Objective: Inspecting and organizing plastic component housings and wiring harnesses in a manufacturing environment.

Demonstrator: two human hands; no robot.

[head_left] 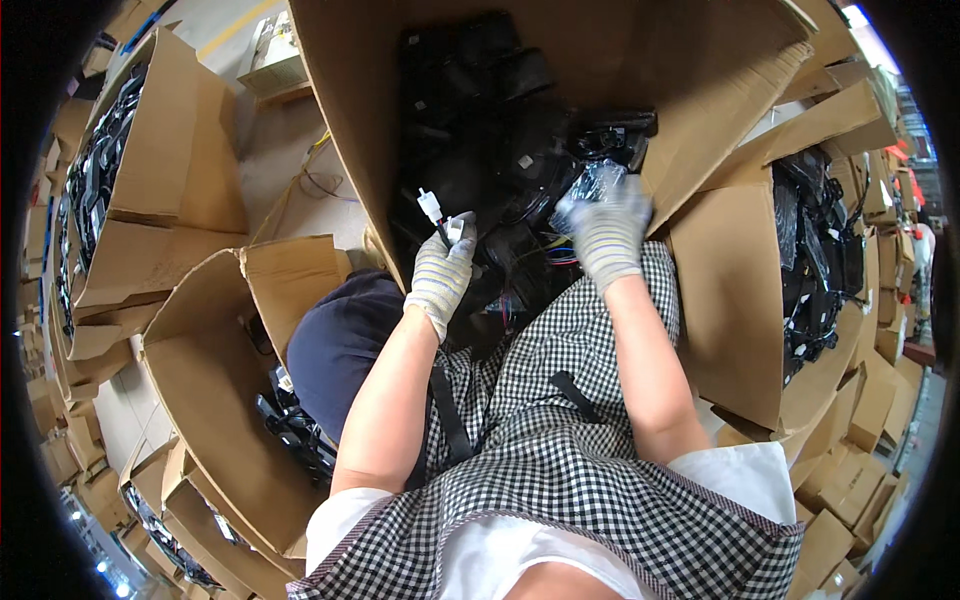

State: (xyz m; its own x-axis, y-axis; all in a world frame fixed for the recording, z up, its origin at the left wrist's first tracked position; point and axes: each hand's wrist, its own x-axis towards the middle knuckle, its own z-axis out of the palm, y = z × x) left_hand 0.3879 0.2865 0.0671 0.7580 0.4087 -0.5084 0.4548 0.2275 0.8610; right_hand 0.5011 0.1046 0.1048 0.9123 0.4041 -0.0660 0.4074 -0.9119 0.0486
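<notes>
My left hand (pixel 440 277), in a striped knit glove, is closed around a cable end with white plastic connectors (pixel 430 207) sticking up past the fingers. My right hand (pixel 609 240), gloved alike, is smeared by motion, so its fingers cannot be read. Just at its fingertips lies a crinkled clear plastic bag (pixel 592 186); whether the hand grips it is unclear. Both hands are over a large open cardboard box (pixel 345 95). Inside it is a dark heap of black devices (pixel 500 150), and thin coloured wires (pixel 563 252) show below the bag.
An open carton (pixel 725 290) with black bagged parts adjoins the large box on the right. Another carton (pixel 200 350), holding black cables, stands at the lower left. Farther left is a tall box (pixel 170 150) full of black items. A yellow cable (pixel 300 178) lies on the floor.
</notes>
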